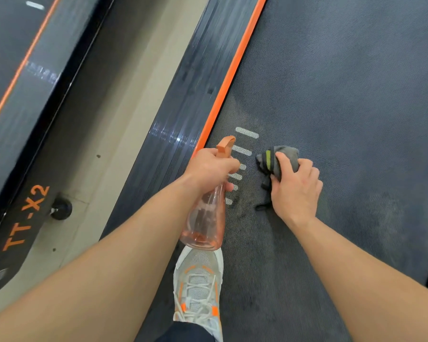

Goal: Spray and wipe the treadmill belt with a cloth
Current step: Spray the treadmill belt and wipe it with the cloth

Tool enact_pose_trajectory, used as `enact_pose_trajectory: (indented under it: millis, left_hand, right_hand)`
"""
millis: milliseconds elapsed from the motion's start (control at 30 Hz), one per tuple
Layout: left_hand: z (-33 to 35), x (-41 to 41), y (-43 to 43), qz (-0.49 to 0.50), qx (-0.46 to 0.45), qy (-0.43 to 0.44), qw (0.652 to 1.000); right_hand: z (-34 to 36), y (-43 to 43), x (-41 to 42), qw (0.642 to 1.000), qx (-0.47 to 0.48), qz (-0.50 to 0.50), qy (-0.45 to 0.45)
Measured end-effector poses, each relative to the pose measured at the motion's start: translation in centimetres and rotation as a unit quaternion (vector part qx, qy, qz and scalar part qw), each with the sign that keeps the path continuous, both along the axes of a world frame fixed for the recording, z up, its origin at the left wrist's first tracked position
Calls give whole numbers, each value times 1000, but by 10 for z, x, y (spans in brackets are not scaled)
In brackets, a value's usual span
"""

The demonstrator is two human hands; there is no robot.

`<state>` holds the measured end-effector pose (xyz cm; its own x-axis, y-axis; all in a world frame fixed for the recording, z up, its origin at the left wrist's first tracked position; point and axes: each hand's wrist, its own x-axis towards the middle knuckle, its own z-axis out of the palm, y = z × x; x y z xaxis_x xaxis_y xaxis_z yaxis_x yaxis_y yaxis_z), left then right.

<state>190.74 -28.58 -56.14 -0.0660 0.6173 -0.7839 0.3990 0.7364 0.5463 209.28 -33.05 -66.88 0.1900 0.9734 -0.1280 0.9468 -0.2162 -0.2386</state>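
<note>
The dark textured treadmill belt (344,95) fills the right side, with white dash marks near its left edge. My left hand (211,169) grips the neck of a clear orange spray bottle (204,218), its orange trigger head pointing forward over the belt's edge. My right hand (295,188) presses a bunched grey cloth (279,156) with a green stripe against the belt, fingers curled over it. Damp dark patches show on the belt near the cloth.
An orange strip (235,70) and a dark side rail (183,99) border the belt on the left. My shoe (199,287) stands at the belt's left edge. A beige floor gap (104,134) separates a second treadmill (22,119) marked TT-X2.
</note>
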Motion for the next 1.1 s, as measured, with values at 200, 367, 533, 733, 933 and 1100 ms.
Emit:
enact_pose_trajectory:
  millis: [200,367,533,733,933,1100]
  left_hand:
    - [-6,9,9,5,1,19,1000]
    - [-10,17,28,30,41,30,998]
    - [-8,17,46,35,52,30,998]
    - [-7,6,58,53,62,36,996]
    - [-1,0,65,45,59,31,997]
    - [0,-5,63,42,42,13,998]
  right_hand:
    - [3,22,9,1000,0,1,14]
    - [7,41,18,1000,5,-6,24]
    - [7,61,23,999,1,-21,31]
    - [5,86,19,999,1,-30,32]
    - [5,104,15,999,8,-25,32]
    - [2,116,10,999,22,-20,34]
